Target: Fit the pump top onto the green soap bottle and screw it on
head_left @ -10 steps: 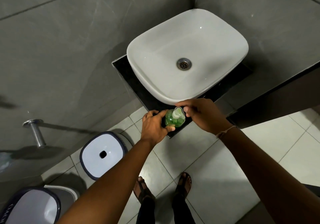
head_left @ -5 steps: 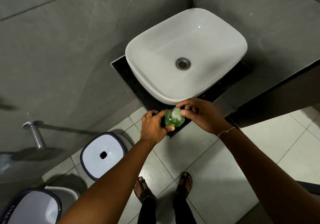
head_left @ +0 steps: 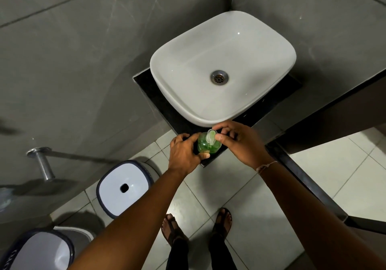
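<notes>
Head view: take the white rounded-square ceramic basin (head_left: pixel 208 46) as your landmark. The round green translucent soap bottle (head_left: pixel 208 147) stands upright on the black polished stone bench (head_left: pixel 150 90), just in front of the basin's near rim, at the bench's front corner. Your left hand (head_left: pixel 184 154) is wrapped around the bottle's left side, thumb curled under its near edge, clamped on it to steady it. Your right hand (head_left: pixel 240 142) comes in from the other side, thumb and fingertips closed on the pale translucent plastic pump top (head_left: pixel 210 137), which sits over the bottle's neck with its nozzle pointing roughly toward you. The threaded collar is hidden under your fingers, so you cannot tell how far it is seated.

You look to be in the screwing step: the pump is already on the neck, and what remains is turning it tight. The next move calls for a firm hold with the left hand so the bottle does not spin on the smooth stone, and a twist of the right wrist with the pump kept upright so the thread does not cross. Mind the bench corner; the bottle stands near its edge, above the pale tiled floor (head_left: pixel 240 196)
</notes>
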Tool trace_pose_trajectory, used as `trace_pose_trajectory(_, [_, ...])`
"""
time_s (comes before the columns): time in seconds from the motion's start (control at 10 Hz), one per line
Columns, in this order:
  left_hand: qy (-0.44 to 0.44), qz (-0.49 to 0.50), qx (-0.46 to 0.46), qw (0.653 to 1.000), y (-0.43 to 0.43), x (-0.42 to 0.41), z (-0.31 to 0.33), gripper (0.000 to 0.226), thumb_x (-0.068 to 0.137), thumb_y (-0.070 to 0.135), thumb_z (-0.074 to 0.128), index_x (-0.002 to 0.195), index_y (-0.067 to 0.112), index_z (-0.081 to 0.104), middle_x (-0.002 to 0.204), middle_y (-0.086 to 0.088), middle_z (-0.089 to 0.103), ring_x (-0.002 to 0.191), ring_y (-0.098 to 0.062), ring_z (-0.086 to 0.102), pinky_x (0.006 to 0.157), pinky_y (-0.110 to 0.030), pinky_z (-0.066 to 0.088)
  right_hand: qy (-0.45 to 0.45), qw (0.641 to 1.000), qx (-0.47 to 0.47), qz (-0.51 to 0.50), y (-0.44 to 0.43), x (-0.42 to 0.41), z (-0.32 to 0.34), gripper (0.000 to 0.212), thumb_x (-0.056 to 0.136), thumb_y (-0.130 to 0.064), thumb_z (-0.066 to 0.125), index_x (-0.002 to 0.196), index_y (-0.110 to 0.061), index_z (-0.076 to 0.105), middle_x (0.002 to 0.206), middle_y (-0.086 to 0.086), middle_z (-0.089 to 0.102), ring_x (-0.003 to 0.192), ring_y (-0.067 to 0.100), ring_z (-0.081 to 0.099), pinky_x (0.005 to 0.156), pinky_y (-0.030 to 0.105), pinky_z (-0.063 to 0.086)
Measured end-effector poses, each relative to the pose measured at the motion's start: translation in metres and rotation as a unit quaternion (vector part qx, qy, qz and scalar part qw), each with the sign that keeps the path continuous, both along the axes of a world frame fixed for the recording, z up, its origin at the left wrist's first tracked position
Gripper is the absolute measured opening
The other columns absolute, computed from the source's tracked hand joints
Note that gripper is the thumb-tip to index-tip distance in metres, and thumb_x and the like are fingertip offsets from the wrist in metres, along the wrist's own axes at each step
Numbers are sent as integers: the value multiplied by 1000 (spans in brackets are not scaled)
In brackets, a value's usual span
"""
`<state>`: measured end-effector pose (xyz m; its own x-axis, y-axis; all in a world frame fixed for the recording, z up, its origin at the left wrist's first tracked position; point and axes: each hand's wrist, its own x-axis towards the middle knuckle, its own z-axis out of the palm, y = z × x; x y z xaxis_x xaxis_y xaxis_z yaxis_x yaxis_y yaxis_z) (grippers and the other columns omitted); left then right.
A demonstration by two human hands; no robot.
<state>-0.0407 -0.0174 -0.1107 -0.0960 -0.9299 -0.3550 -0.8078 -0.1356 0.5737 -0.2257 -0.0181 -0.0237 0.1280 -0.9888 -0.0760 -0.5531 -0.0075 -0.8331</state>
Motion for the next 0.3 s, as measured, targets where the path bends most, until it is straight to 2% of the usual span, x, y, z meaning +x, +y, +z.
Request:
trace_pose_trajectory(0.1, [-12, -14, -9, 1000, 2, 0, -2, 78, 71, 59, 79, 141, 44, 48, 146, -10, 51, 143, -33, 37, 116, -40, 32, -5, 1000, 7, -1, 2, 0, 1, 21, 85, -20, 68, 104, -27, 69, 74, -2, 64, 59, 5, 52, 63, 18, 46])
trace_pose_trajectory(0.2, [-22, -12, -15, 1000, 0, -2, 3, 84, 70, 59, 79, 145, 44, 43, 149, -10, 49, 145, -32, 35, 117, -40, 31, -6, 1000, 9, -1, 2, 0, 0, 30, 87, -21, 65, 115, -31, 65, 78, -6, 64, 64, 2, 55, 64, 10, 44])
trace_pose_trajectory(0.3, [-27, -9, -31, 999, 5, 2, 3, 89, 69, 50, 83, 147, 36, 43, 148, -7, 52, 146, -30, 34, 117, -41, 29, -19, 999, -1, -27, 6, 0, -1, 30, 89, -20, 62, 116, -32, 64, 79, -11, 61, 72, 0, 59, 68, 9, 43])
